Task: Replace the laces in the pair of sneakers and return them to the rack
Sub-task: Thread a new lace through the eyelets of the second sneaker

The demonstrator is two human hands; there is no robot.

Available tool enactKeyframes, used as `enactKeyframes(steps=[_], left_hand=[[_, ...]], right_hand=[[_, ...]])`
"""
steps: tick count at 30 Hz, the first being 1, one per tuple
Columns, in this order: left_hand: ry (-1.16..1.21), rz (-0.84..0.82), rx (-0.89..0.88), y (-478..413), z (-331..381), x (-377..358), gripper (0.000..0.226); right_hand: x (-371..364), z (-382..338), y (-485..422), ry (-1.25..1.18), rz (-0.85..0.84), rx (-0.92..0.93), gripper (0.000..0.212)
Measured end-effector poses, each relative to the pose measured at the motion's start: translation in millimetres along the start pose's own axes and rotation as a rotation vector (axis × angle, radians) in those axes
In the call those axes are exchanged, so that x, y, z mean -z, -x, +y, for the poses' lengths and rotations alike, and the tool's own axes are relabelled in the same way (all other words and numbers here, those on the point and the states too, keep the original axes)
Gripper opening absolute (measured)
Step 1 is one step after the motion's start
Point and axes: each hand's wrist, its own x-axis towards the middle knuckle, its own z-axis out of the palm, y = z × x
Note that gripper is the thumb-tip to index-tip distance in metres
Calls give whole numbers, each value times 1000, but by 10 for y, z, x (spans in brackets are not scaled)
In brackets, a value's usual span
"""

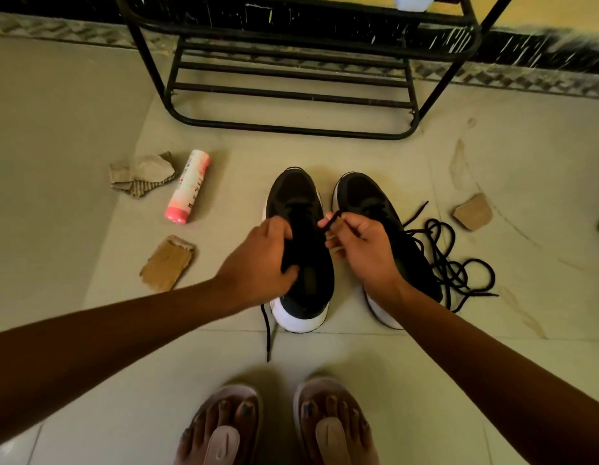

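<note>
Two black sneakers with white soles stand side by side on the floor, toes toward the rack. My left hand (261, 256) grips the left sneaker (296, 196) around its tongue and opening. My right hand (358, 243) pinches the end of a black lace (333, 220) just above that sneaker's eyelets. One lace end (267, 333) trails out from under the heel. The right sneaker (362, 196) is partly hidden behind my right hand. A loose tangle of black laces (455, 263) lies on the floor to its right.
A black metal shoe rack (291, 92) stands against the wall ahead. A pink spray can (187, 186) and cardboard scraps (167, 261) lie to the left, another scrap (472, 211) to the right. My sandalled feet (278, 427) are at the bottom.
</note>
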Motion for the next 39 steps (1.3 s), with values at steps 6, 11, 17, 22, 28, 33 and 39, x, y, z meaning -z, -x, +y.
enactKeyframes(steps=[6, 11, 17, 22, 28, 33, 39], left_hand=[[-328, 42, -31, -144, 141, -31, 57], [-210, 63, -80, -252, 125, 82, 30], [-23, 43, 47, -328, -16, 403, 44], [-194, -157, 132, -444, -24, 619, 20], [767, -331, 489, -438, 196, 699, 30], [1213, -263, 656, -462, 268, 666, 30], [605, -312, 401, -427, 214, 651, 30]], right_hand=[[-47, -60, 12, -99, 37, -58, 27], [3, -53, 42, -141, 46, -18, 34], [114, -28, 40, -204, 56, 43, 33], [163, -40, -2, -187, 96, 48, 28], [188, -87, -59, 84, -64, -14, 25], [176, -200, -81, 691, -338, 235, 20], [178, -373, -225, 328, -65, 178, 14]])
